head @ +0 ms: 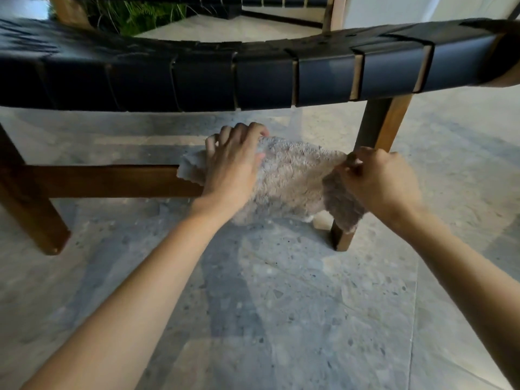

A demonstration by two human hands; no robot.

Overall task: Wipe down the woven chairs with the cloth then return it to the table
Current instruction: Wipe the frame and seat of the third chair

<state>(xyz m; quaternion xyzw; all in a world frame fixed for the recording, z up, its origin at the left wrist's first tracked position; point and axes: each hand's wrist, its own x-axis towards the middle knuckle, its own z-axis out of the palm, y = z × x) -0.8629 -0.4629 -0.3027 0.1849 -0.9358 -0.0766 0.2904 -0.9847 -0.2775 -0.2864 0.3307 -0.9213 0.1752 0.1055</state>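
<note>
Nearest the camera, two bare arms (126,291) reach out over the speckled stone floor (281,319) towards the underside of a woven chair (253,80). Its dark straps wrap the seat rail across the top of the view. The cloth (292,178), a pale, shaggy rag, is stretched between both hands below the seat, draped over the wooden rung (107,180) and reaching to the front leg (374,130). The left hand (233,164) has its fingers curled over the cloth's upper edge and holds it against the rung. The right hand (377,181) pinches the other end, bunched beside the leg. The cloth looks light, soft and limp, so it will sag and fold wherever it is not held. A bunched fistful or a corner pinch, as now, seems the surest hold, and its pile should grip the wood rather than slide. No desk is in view, so the return is probably some way off.
</note>
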